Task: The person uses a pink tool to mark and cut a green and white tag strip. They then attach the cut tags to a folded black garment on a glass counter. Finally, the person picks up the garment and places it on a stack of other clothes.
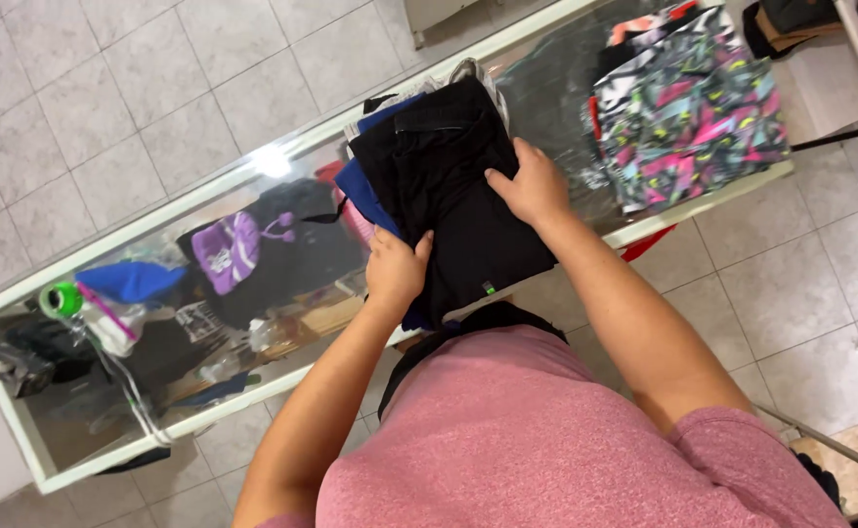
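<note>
Black folded garment (453, 196) tops a pile on the glass counter (155, 210) — my left hand (395, 269) grips its near edge, my right hand (530, 186) presses flat, fingers spread. A small green tag (489, 288) marks its corner — patterned clothes (688, 108) lie nearby.

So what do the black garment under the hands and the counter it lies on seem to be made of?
The black garment looks like soft matte woven or knit cloth: it folds flat and gives no shine beneath the left hand and right hand. The counter seems to be clear glass in a white frame: it reflects a light and shows goods beneath. The frame's material is unclear.
</note>
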